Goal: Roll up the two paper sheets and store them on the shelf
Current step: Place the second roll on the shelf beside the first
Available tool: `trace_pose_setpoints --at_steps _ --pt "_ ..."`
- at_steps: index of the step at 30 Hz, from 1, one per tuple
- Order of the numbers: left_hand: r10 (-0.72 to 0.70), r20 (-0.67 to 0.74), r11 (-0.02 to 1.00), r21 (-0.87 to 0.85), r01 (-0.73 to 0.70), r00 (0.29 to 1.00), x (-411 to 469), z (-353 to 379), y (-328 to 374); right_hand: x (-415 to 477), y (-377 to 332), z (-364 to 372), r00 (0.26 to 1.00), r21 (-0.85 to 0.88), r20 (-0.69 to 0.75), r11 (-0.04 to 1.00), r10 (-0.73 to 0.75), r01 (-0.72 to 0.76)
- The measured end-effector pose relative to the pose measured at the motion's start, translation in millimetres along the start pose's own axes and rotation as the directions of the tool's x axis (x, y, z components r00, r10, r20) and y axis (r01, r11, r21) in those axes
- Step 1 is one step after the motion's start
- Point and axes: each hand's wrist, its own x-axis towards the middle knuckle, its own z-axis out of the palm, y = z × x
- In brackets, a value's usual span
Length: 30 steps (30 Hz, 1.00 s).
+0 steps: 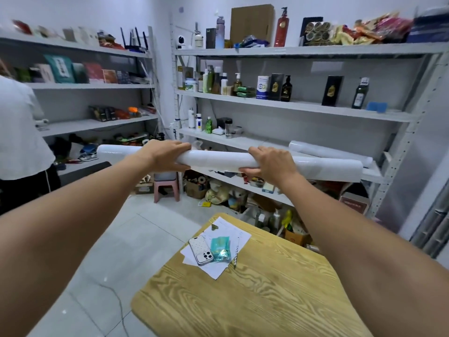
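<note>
A long white rolled paper sheet (218,159) is held level in front of me, at the height of the grey shelf board (245,141). My left hand (165,155) grips it left of its middle. My right hand (272,164) grips it right of its middle. The roll's right end reaches over the shelf board's front edge. A second rolled paper sheet (328,150) lies on that same shelf board, behind the right end of the held roll.
A wooden table (243,295) below me carries loose papers, a phone (200,250) and a teal packet. Bottles (209,125) stand at the shelf board's left end. A pink stool (167,188) and boxes sit on the floor. A person in white (19,132) stands at far left.
</note>
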Motion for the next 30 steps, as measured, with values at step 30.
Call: trace_pose_setpoints --at_steps 30 --pt "-0.094 0.058 0.996 0.006 0.094 0.994 1.0 104.8 -193.4 154.5 -136.5 89.6 0.998 0.049 0.017 0.997 -0.053 0.052"
